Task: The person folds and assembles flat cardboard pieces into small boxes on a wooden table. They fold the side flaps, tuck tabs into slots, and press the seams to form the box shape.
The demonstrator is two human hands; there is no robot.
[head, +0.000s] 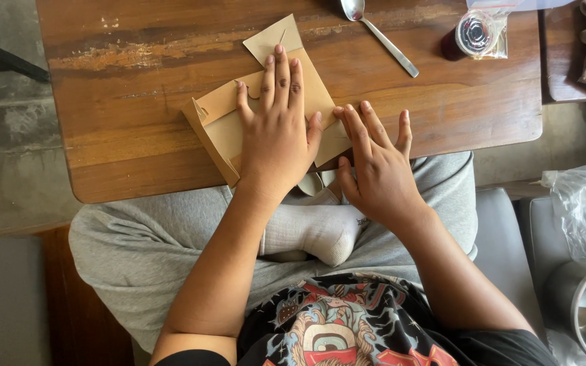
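Cardboard piece [222,125], tan, partly folded into a flat box shape, sits at the near edge of the wooden worktop [137,74], roughly centre of view, with a pointed flap sticking out toward 12 o'clock. Left hand [276,139] is laid flat on top of it, fingers [281,71] stretched out and pointing to 12 o'clock, pinning it down rather than gripping anything. Right hand [378,169] is just at 3 o'clock of the left one, fingers spread and loose, tips resting on the right-hand edge of the cardboard where it meets the worktop edge. Neither hand is closed around anything.

My take on doing this bit well: keep the flat palm weight over the middle so the panel doesn't slide, and run the right fingertips along the fold line instead of poking at one spot, or the crease will likely wander. The raised side wall at 9 o'clock looks like it could spring back up if the pressure lets off early. It's also hanging close to the worktop edge, so nudging it toward 12 o'clock would give more support.

Off at 1 o'clock there's a metal spoon [381,37], and further toward 2 o'clock a small dark-lidded jar in a clear bag [477,34], both well apart from the hands.
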